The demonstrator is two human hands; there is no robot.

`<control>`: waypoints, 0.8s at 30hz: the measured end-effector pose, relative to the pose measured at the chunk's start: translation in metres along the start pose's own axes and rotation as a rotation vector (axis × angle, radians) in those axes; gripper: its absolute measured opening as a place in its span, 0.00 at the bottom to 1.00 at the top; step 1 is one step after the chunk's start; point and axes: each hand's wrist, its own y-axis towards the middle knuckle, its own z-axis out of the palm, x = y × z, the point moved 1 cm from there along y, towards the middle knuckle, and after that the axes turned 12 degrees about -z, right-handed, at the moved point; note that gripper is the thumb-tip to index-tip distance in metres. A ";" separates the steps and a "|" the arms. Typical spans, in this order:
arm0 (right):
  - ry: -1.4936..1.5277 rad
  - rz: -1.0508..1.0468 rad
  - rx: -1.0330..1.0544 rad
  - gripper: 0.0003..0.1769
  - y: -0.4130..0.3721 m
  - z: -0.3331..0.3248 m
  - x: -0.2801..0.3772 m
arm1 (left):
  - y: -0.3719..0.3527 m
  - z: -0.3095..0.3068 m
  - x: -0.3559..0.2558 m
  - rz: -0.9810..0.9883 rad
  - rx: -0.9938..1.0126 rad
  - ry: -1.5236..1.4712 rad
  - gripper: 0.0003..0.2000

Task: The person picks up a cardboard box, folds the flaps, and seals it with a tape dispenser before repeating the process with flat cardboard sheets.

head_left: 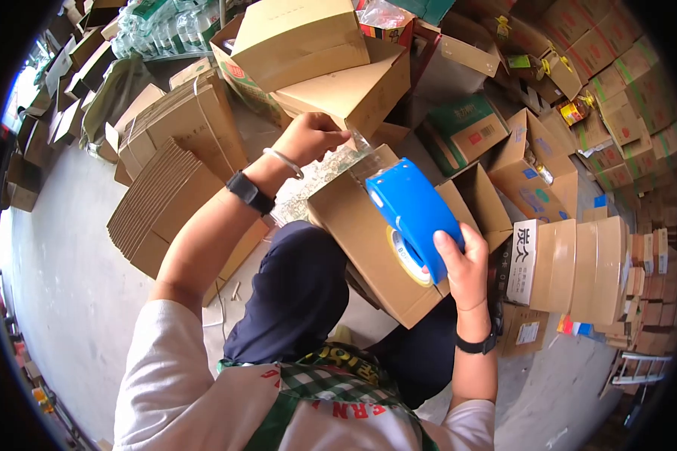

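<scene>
My right hand (468, 267) is wrapped round a blue tape dispenser (421, 207), which is tilted above a brown cardboard box (353, 225). A roll of packing tape (408, 257) with a printed core shows in its side. From the dispenser's far end a strip of clear tape (361, 143) runs up to my left hand (316, 139). The fingers of that hand are pinched on the strip's end, beyond the box's far edge. The box lies in front of my knees, its closed face upward.
Flattened cardboard sheets (158, 199) lean on the left. Stacked boxes (301, 45) stand ahead, near wrapped plastic bottles (169, 34). A green carton (459, 131) and open boxes (538, 161) are to the right, beside a stack with a white label (522, 259).
</scene>
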 end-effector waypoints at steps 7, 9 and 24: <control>-0.163 0.070 0.077 0.20 0.025 0.021 0.007 | 0.018 0.017 0.070 -0.140 0.088 -0.044 0.13; -0.180 0.080 0.090 0.21 0.025 0.021 0.008 | 0.024 0.029 0.083 -0.085 0.126 -0.029 0.14; -0.263 -0.046 0.098 0.21 0.017 0.014 0.006 | -0.056 0.021 0.029 0.747 0.043 1.050 0.38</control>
